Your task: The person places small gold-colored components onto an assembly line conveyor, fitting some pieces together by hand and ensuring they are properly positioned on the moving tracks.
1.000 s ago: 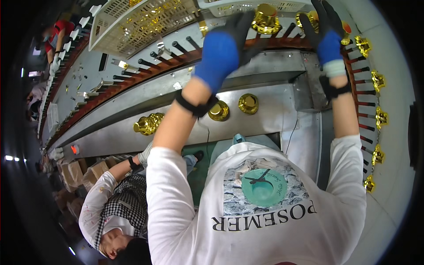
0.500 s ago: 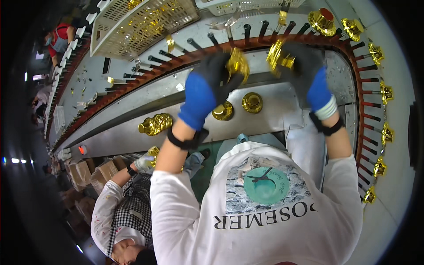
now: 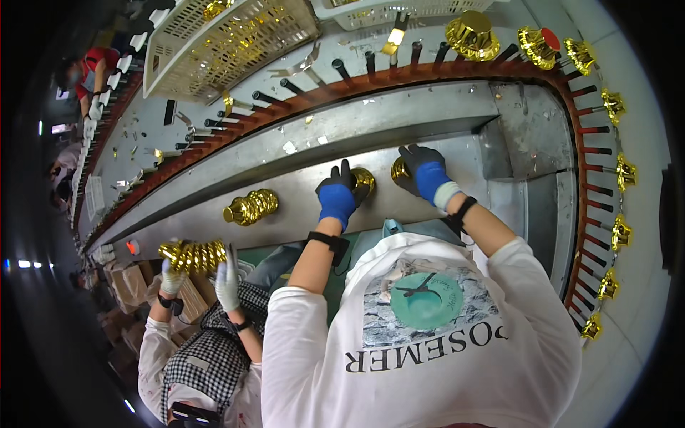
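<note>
Both my hands, in dark gloves with blue cuffs, are down at the metal work surface [image 3: 300, 187]. My left hand [image 3: 337, 192] is at the left side of a shiny gold flared cup [image 3: 364, 182], its thumb side against it and some fingers raised. My right hand [image 3: 424, 172] curls over another gold cup [image 3: 399, 170], covering most of it. What stands beneath each cup is hidden. Further left on the same surface lies a nested stack of gold cups [image 3: 251, 207].
A curved conveyor with upright dark pegs [image 3: 371, 64] runs beyond the surface and down the right; gold cups [image 3: 472, 36] ride on some pegs. White crates [image 3: 228, 50] stand behind it. At left, a co-worker's gloved hands [image 3: 227, 282] hold a long gold stack [image 3: 193, 255].
My hands have come down from the conveyor, with the gold cups, to the metal surface. Conveyor pieces have moved rightward and down the right side. The co-worker now holds a gold stack in both hands.
</note>
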`<move>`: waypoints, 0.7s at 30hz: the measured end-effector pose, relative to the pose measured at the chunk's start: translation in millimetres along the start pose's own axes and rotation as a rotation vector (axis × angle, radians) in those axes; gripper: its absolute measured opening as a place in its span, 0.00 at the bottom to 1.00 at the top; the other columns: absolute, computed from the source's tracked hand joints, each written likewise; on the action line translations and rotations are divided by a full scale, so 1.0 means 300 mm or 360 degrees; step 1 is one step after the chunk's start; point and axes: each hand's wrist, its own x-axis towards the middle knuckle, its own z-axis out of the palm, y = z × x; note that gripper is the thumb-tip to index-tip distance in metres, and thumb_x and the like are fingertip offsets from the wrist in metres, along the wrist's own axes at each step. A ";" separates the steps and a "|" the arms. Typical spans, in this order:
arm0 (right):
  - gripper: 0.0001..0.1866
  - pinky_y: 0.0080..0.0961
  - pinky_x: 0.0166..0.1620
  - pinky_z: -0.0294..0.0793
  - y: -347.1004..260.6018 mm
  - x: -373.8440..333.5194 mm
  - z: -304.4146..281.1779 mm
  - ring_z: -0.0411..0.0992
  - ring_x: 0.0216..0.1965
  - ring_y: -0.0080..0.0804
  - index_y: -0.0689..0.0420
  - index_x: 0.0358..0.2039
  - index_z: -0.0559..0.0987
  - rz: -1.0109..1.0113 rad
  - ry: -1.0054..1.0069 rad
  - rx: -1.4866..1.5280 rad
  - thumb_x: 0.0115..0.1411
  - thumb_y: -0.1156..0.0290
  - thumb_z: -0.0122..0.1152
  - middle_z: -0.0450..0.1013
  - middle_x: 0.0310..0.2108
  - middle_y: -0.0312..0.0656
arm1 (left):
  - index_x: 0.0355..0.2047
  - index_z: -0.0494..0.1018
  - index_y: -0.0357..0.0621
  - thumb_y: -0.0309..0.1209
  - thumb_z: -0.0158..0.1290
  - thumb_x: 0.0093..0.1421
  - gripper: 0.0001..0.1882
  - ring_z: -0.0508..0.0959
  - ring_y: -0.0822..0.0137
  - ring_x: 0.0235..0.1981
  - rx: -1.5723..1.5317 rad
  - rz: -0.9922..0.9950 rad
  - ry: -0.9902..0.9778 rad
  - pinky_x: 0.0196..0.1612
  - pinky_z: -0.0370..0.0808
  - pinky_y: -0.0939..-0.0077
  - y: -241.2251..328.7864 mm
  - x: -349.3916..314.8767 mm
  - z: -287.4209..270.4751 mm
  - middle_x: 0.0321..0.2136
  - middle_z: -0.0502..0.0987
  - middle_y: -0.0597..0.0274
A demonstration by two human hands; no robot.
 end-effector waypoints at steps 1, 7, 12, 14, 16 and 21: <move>0.39 0.51 0.59 0.76 0.018 -0.001 -0.075 0.77 0.56 0.57 0.56 0.63 0.78 -0.0176 0.0231 0.0225 0.55 0.47 0.73 0.76 0.59 0.58 | 0.73 0.62 0.41 0.57 0.69 0.54 0.54 0.86 0.43 0.42 -0.0101 -0.0035 0.0012 0.41 0.83 0.48 -0.013 -0.006 -0.042 0.52 0.81 0.40; 0.28 0.46 0.62 0.73 0.632 0.083 -0.463 0.75 0.59 0.59 0.59 0.61 0.81 0.0143 0.0953 -0.0811 0.65 0.57 0.71 0.77 0.58 0.58 | 0.64 0.73 0.38 0.45 0.67 0.64 0.34 0.86 0.43 0.37 -0.0880 0.1085 0.0834 0.39 0.83 0.53 0.260 0.096 -0.589 0.48 0.84 0.39; 0.30 0.40 0.55 0.81 0.691 0.333 -0.947 0.82 0.50 0.53 0.59 0.63 0.79 0.0129 0.0961 0.0232 0.67 0.53 0.70 0.82 0.52 0.55 | 0.55 0.79 0.45 0.51 0.68 0.60 0.30 0.86 0.41 0.37 -0.0467 0.1163 0.1377 0.38 0.83 0.51 0.586 0.365 -0.925 0.40 0.85 0.42; 0.27 0.48 0.53 0.80 0.407 0.358 -0.942 0.80 0.48 0.59 0.62 0.57 0.81 0.0221 0.0970 0.0360 0.63 0.58 0.72 0.82 0.45 0.60 | 0.56 0.78 0.43 0.53 0.65 0.62 0.31 0.85 0.39 0.41 -0.0544 0.1079 0.1208 0.45 0.82 0.50 0.503 0.486 -0.885 0.41 0.85 0.41; 0.29 0.46 0.53 0.81 0.380 0.333 -0.923 0.81 0.48 0.56 0.61 0.59 0.81 0.0170 0.1076 0.0061 0.62 0.58 0.72 0.82 0.45 0.59 | 0.56 0.77 0.42 0.55 0.62 0.64 0.32 0.84 0.37 0.44 -0.0661 0.1091 0.1017 0.53 0.80 0.49 0.487 0.534 -0.842 0.41 0.85 0.39; 0.21 0.41 0.48 0.82 0.327 0.248 -0.920 0.83 0.45 0.48 0.58 0.55 0.83 -0.0488 0.1307 -0.0245 0.63 0.64 0.72 0.83 0.47 0.50 | 0.51 0.82 0.44 0.46 0.70 0.60 0.25 0.86 0.47 0.36 -0.0512 0.1112 0.1242 0.39 0.83 0.56 0.392 0.332 -0.833 0.38 0.85 0.48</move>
